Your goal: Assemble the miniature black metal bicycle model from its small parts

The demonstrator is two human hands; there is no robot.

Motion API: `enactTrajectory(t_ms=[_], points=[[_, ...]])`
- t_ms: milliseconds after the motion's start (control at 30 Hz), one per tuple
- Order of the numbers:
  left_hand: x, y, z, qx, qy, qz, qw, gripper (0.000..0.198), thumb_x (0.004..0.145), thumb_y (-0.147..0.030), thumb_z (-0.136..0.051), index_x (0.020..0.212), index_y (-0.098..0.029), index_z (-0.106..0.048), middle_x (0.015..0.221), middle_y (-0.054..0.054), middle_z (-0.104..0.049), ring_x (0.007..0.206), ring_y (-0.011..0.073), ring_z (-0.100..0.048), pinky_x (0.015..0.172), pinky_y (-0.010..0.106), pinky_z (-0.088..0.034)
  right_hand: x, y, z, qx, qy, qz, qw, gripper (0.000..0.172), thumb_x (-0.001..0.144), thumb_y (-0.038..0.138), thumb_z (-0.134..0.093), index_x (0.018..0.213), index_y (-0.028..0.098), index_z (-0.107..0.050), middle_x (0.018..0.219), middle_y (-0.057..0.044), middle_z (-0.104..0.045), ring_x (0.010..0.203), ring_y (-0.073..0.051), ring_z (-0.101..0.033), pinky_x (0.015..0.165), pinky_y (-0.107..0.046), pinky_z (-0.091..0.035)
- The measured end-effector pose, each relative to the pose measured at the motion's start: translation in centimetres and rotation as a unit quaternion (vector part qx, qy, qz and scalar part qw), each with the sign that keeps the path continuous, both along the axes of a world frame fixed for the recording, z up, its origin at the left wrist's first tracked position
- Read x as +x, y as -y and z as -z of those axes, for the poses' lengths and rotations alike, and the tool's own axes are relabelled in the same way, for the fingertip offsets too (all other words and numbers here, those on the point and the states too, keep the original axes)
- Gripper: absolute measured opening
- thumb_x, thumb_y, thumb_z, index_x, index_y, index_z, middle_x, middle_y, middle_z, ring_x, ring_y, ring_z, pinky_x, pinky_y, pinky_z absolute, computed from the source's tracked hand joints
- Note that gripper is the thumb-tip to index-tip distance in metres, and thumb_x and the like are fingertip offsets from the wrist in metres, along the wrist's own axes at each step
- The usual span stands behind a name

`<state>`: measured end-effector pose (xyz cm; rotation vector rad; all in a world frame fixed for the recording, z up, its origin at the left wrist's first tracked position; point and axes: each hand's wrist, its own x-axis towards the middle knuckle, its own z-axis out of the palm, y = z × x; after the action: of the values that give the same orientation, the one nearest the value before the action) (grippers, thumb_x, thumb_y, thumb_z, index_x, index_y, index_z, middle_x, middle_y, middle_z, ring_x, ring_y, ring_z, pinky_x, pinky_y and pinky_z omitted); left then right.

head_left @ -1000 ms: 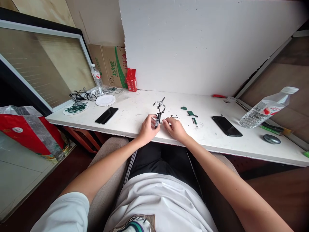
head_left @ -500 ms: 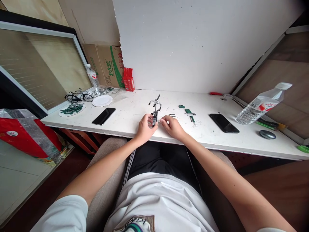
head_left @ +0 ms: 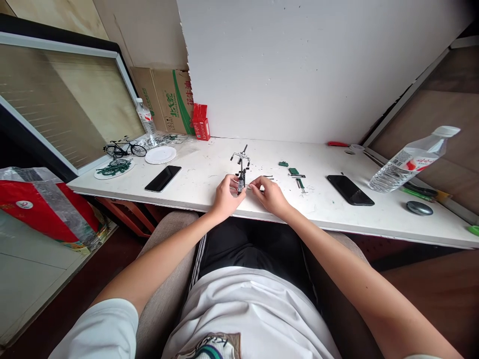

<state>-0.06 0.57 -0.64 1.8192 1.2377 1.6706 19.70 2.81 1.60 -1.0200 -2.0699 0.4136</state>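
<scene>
A small black and silver model bicycle frame (head_left: 241, 167) stands upright on the white table (head_left: 209, 174) near its front edge. My left hand (head_left: 226, 196) is closed on the frame's lower end. My right hand (head_left: 270, 195) pinches a tiny part that I cannot make out, held against the frame's right side. Small green and metal parts (head_left: 297, 177) lie scattered just right of my hands.
Two black phones (head_left: 163, 178) (head_left: 350, 190) lie left and right of me. A finished model bicycle (head_left: 125, 148), white plates (head_left: 160, 155), a water bottle (head_left: 146, 118) and boxes sit at the far left. A tilted water bottle (head_left: 411, 159) and a grey disc (head_left: 419, 208) are at the right.
Both hands stay at the frame with only slight finger shifts. The view has drifted a little as my head moved.
</scene>
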Motion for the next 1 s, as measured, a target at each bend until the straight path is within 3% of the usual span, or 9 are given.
enactTrajectory(t_ms=[733,1000], points=[[-0.67,-0.55,0.31,-0.034,-0.016,0.03,0.999,0.047,0.078,-0.017,-0.086,0.12,-0.021,-0.064,0.096,0.006,-0.073,0.089,0.0191,-0.074,0.079,0.031,-0.067,0.17,-0.08,0.4,-0.007,0.004,0.017,1.0,0.026,0.108,0.049,-0.056,0.097,0.026,-0.059,0.102,-0.008,-0.08,0.087,-0.026,-0.073,0.075,-0.038,-0.052],[-0.63,-0.39,-0.22,-0.046,-0.018,0.036,0.998,0.046,0.077,-0.015,-0.086,0.117,-0.021,-0.065,0.094,0.005,-0.074,0.087,0.0193,-0.074,0.074,0.028,-0.065,0.14,-0.01,0.28,-0.001,0.014,0.014,1.0,0.028,0.108,0.051,-0.054,0.097,0.026,-0.059,0.101,-0.009,-0.08,0.085,-0.027,-0.073,0.074,-0.038,-0.052]])
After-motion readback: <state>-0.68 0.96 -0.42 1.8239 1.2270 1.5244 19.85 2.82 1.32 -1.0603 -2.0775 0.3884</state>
